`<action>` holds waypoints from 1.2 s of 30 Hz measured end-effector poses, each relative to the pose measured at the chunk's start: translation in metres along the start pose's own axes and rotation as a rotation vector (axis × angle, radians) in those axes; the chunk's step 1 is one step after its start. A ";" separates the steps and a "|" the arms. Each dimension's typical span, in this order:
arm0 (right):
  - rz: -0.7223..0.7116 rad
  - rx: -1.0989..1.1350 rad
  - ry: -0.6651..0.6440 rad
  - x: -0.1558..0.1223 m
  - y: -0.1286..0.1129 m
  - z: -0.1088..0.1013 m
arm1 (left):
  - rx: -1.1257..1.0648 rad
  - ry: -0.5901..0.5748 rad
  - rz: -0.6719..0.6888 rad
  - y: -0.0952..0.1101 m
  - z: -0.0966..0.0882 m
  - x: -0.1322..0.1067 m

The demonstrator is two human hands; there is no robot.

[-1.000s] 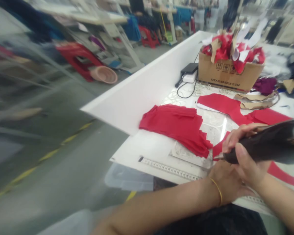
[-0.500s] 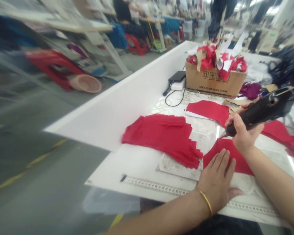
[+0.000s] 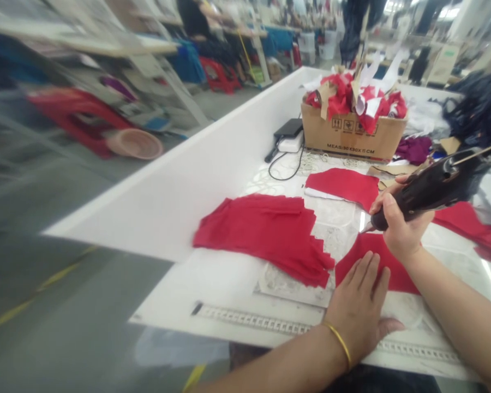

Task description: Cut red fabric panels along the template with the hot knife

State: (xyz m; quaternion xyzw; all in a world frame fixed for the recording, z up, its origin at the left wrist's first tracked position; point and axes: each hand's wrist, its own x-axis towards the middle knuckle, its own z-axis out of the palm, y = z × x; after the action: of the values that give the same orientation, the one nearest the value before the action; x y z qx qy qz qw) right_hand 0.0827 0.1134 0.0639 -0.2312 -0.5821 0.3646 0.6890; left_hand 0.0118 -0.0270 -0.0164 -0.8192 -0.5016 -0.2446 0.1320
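Red fabric piece [image 3: 376, 262]; red fabric stack [image 3: 265, 232]; black tool [image 3: 429, 188]; brown cardboard box [image 3: 352, 136]; white table [image 3: 196, 185].

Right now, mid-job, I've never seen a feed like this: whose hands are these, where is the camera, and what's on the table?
No machine here: the single picture comes from a camera on a person's head, looking down at their own bare hands. The left hand, wearing a gold bangle, lies flat and open on a red fabric piece. The right hand grips a black tool like a pen, its metal tip at that piece's edge. On the white table lie a stack of red pieces, a ruler strip along the near edge, and a cardboard box full of scraps. People in the background are blurred.
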 end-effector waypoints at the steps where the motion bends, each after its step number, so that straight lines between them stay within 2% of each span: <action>1: 0.007 -0.010 0.009 0.000 0.000 0.000 | 0.005 0.004 0.001 0.000 0.000 0.000; 7: 0.041 0.012 0.004 -0.004 -0.006 0.002 | -0.034 0.010 -0.009 0.001 0.004 -0.003; 11: 0.044 0.064 -0.046 -0.010 -0.012 0.004 | -0.081 -0.060 -0.005 0.001 0.006 -0.005; 14: 0.073 0.056 -0.038 -0.013 -0.012 0.004 | -0.098 -0.064 -0.011 0.001 0.005 -0.005; 17: 0.087 0.063 -0.051 -0.015 -0.014 0.003 | -0.103 -0.029 -0.018 0.001 0.003 -0.002; 23: 0.114 0.178 -0.109 -0.023 -0.027 0.003 | -0.115 0.111 -0.040 0.003 0.000 0.003; 29: 0.133 0.141 -0.175 -0.032 -0.026 0.007 | -0.184 0.033 -0.070 0.004 0.000 0.000; 36: 0.096 0.084 -0.143 -0.035 -0.024 0.010 | -0.238 0.012 -0.088 0.006 0.002 0.000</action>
State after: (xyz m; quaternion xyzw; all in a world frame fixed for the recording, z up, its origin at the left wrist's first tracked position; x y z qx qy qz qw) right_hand 0.0763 0.0703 0.0620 -0.2029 -0.6022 0.4368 0.6367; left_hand 0.0173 -0.0288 -0.0185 -0.8047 -0.5038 -0.3128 0.0261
